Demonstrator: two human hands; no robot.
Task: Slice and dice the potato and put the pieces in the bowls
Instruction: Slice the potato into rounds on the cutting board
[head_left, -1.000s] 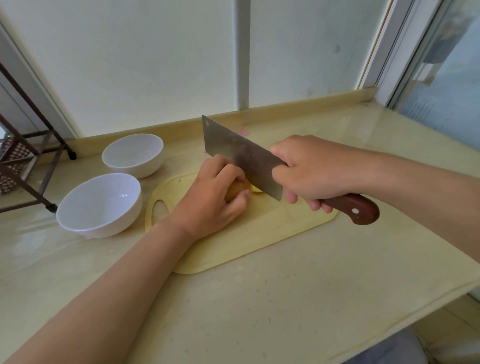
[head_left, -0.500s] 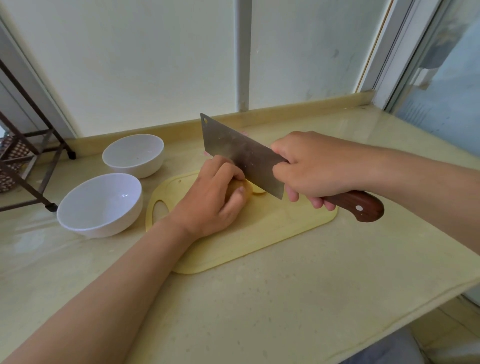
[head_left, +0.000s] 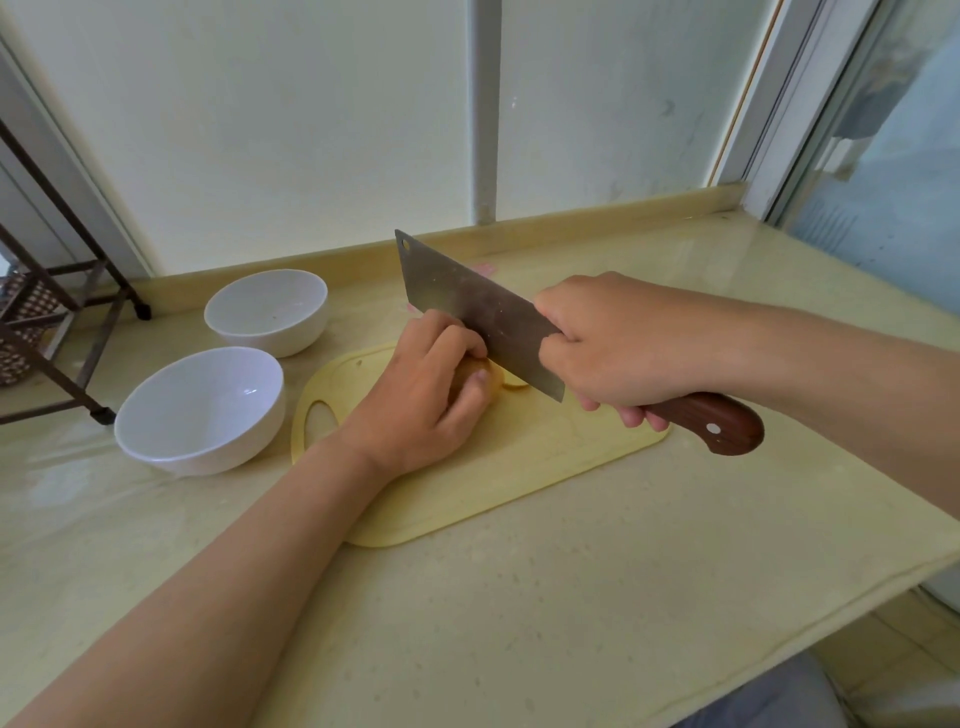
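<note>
The left hand (head_left: 431, 395) curls its fingers over the potato (head_left: 464, 373), pinning it on the yellow cutting board (head_left: 519, 467). The right hand (head_left: 613, 343) is wrapped around the wooden handle of a cleaver (head_left: 467, 306), whose blade stands tilted just beside the left knuckles above the potato's cut end. A thin slice (head_left: 515, 385) lies under the blade. Two white bowls, the near bowl (head_left: 208, 452) and the far bowl (head_left: 280, 340), sit left of the board on the beige countertop (head_left: 571, 597).
</note>
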